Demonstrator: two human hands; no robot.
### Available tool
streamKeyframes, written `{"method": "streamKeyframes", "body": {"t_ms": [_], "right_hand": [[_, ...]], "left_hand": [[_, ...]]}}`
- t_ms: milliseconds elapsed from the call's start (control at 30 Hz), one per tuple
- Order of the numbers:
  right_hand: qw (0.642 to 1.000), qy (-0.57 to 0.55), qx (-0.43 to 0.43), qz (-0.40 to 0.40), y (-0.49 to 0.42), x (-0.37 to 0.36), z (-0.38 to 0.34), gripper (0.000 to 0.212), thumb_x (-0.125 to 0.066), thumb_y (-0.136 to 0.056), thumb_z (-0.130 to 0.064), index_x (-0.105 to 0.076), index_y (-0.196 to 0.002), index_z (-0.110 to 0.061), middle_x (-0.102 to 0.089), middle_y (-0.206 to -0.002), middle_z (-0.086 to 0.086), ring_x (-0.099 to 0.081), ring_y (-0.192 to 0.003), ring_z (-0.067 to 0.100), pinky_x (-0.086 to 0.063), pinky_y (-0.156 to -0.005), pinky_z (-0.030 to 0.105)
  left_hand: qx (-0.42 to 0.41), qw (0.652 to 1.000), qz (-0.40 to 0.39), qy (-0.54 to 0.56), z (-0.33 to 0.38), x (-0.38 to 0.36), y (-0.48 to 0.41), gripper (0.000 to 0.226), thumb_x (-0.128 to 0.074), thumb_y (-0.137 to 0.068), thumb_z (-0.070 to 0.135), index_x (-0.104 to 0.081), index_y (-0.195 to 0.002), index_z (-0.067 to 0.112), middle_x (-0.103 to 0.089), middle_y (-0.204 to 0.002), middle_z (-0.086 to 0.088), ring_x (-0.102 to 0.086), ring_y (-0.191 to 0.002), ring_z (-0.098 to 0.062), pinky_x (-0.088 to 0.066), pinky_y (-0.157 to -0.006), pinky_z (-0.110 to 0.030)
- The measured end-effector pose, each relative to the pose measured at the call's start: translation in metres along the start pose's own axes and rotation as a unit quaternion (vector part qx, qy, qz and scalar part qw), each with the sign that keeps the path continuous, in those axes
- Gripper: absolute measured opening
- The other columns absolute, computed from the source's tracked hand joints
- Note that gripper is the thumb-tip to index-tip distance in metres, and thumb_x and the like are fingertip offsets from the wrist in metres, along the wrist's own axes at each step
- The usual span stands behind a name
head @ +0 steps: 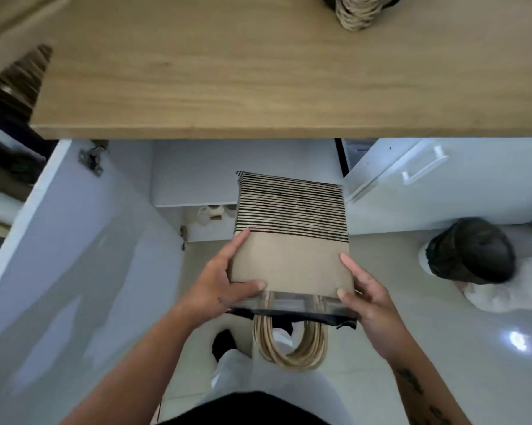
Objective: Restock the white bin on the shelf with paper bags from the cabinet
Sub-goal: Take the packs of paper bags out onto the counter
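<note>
A thick stack of flat brown paper bags point(292, 259) hangs in front of me below the wooden counter, its folded bottoms showing as dark stripes at the far end. Twisted paper handles point(289, 348) dangle from the near end. My left hand point(224, 283) grips the stack's left side, thumb on top. On the right side sits my right hand point(366, 296), thumb on top too. The white cabinet point(197, 179) stands open behind the stack. The white bin is not in view.
A wooden countertop point(258, 72) fills the top, with a bundle of paper handles point(356, 13) on it. The open cabinet door point(74, 240) stands at left. Rolls point(211, 214) sit on the lower shelf. A black-lined bin point(470, 250) stands on the floor at right.
</note>
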State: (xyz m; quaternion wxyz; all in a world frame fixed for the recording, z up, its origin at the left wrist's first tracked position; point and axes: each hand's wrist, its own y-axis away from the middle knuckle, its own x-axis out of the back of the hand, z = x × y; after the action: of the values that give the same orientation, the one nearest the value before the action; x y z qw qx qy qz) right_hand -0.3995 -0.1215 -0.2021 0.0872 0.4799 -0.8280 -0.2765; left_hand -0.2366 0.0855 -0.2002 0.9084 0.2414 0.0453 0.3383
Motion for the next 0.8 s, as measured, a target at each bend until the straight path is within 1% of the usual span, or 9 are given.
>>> {"method": "streamKeyframes", "body": {"t_ms": [67,200,300,400,433,500,633,700,800], "right_hand": [[1.000,0.000,0.021,0.007,0.017,-0.004,-0.010,0.082,-0.089,-0.035,-0.050,-0.062,-0.112,-0.043,-0.061,-0.126,-0.006,-0.060,-0.113,0.013,-0.053,-0.089,0.027],[0.998,-0.002,0.066,0.015,0.040,-0.015,-0.031,0.082,-0.088,-0.038,-0.049,-0.061,-0.115,-0.041,-0.059,-0.130,-0.001,-0.058,-0.117,0.018,-0.052,-0.086,0.022],[0.995,-0.006,0.095,0.024,0.053,-0.023,-0.045,0.076,-0.087,-0.042,-0.046,-0.063,-0.113,-0.041,-0.059,-0.130,0.004,-0.058,-0.115,0.020,-0.052,-0.081,0.019],[0.992,0.002,0.121,0.032,0.065,-0.029,-0.061,0.052,-0.073,-0.072,-0.017,-0.059,-0.120,-0.033,-0.061,-0.123,0.007,-0.062,-0.104,0.015,-0.052,-0.074,0.015],[0.991,0.010,0.127,0.031,0.068,-0.031,-0.066,0.051,-0.064,-0.080,-0.005,-0.056,-0.124,-0.028,-0.063,-0.117,0.006,-0.064,-0.097,0.011,-0.052,-0.072,0.014],[0.990,0.026,0.139,0.029,0.073,-0.034,-0.073,0.051,-0.056,-0.085,0.003,-0.053,-0.128,-0.023,-0.065,-0.106,0.002,-0.065,-0.085,0.003,-0.050,-0.069,0.011],[0.986,0.027,0.161,0.039,0.078,-0.039,-0.089,0.041,-0.057,-0.085,-0.002,-0.060,-0.115,-0.030,-0.068,-0.087,-0.003,-0.065,-0.079,0.009,-0.054,-0.064,0.017],[0.983,0.016,0.177,0.038,0.080,-0.041,-0.103,0.039,-0.061,-0.082,-0.007,-0.062,-0.114,-0.030,-0.061,-0.080,0.003,-0.063,-0.072,0.012,-0.055,-0.058,0.020],[0.978,-0.008,0.209,0.020,0.081,-0.045,-0.127,0.049,-0.078,-0.064,-0.030,-0.065,-0.111,-0.031,-0.056,-0.088,0.013,-0.063,-0.071,0.013,-0.052,-0.055,0.020]], "left_hand": [[-0.020,1.000,-0.005,-0.002,0.017,0.002,0.011,0.089,-0.075,-0.074,0.006,-0.026,-0.144,0.034,-0.042,-0.128,0.015,-0.051,-0.102,0.003,-0.047,-0.080,-0.004],[-0.060,0.998,-0.003,-0.004,0.044,0.009,0.030,0.090,-0.076,-0.073,0.008,-0.027,-0.144,0.035,-0.043,-0.129,0.013,-0.053,-0.100,0.003,-0.048,-0.085,-0.011],[-0.088,0.996,0.006,0.000,0.058,0.014,0.041,0.086,-0.075,-0.074,0.007,-0.030,-0.142,0.035,-0.045,-0.117,0.020,-0.054,-0.091,0.010,-0.048,-0.074,-0.004],[-0.102,0.995,0.019,0.009,0.068,0.019,0.050,0.083,-0.075,-0.074,0.009,-0.033,-0.141,0.033,-0.047,-0.111,0.021,-0.053,-0.093,0.003,-0.048,-0.072,-0.003],[-0.105,0.994,0.022,0.013,0.069,0.021,0.052,0.082,-0.075,-0.074,0.010,-0.034,-0.141,0.033,-0.049,-0.111,0.018,-0.053,-0.095,0.000,-0.049,-0.072,-0.004],[-0.106,0.994,0.025,0.015,0.073,0.024,0.057,0.081,-0.075,-0.072,0.017,-0.035,-0.139,0.037,-0.051,-0.118,0.009,-0.053,-0.103,-0.008,-0.050,-0.072,-0.008],[-0.111,0.993,0.018,0.036,0.083,0.030,0.062,0.091,-0.086,-0.052,0.041,-0.040,-0.131,0.046,-0.051,-0.130,0.000,-0.054,-0.112,-0.015,-0.046,-0.083,-0.017],[-0.125,0.991,0.021,0.040,0.097,0.033,0.064,0.093,-0.084,-0.052,0.042,-0.040,-0.134,0.041,-0.051,-0.131,0.000,-0.055,-0.111,-0.013,-0.046,-0.085,-0.017],[-0.143,0.989,0.023,0.042,0.123,0.041,0.067,0.096,-0.081,-0.051,0.044,-0.039,-0.138,0.039,-0.052,-0.129,0.004,-0.057,-0.106,-0.008,-0.049,-0.080,-0.014]]}}
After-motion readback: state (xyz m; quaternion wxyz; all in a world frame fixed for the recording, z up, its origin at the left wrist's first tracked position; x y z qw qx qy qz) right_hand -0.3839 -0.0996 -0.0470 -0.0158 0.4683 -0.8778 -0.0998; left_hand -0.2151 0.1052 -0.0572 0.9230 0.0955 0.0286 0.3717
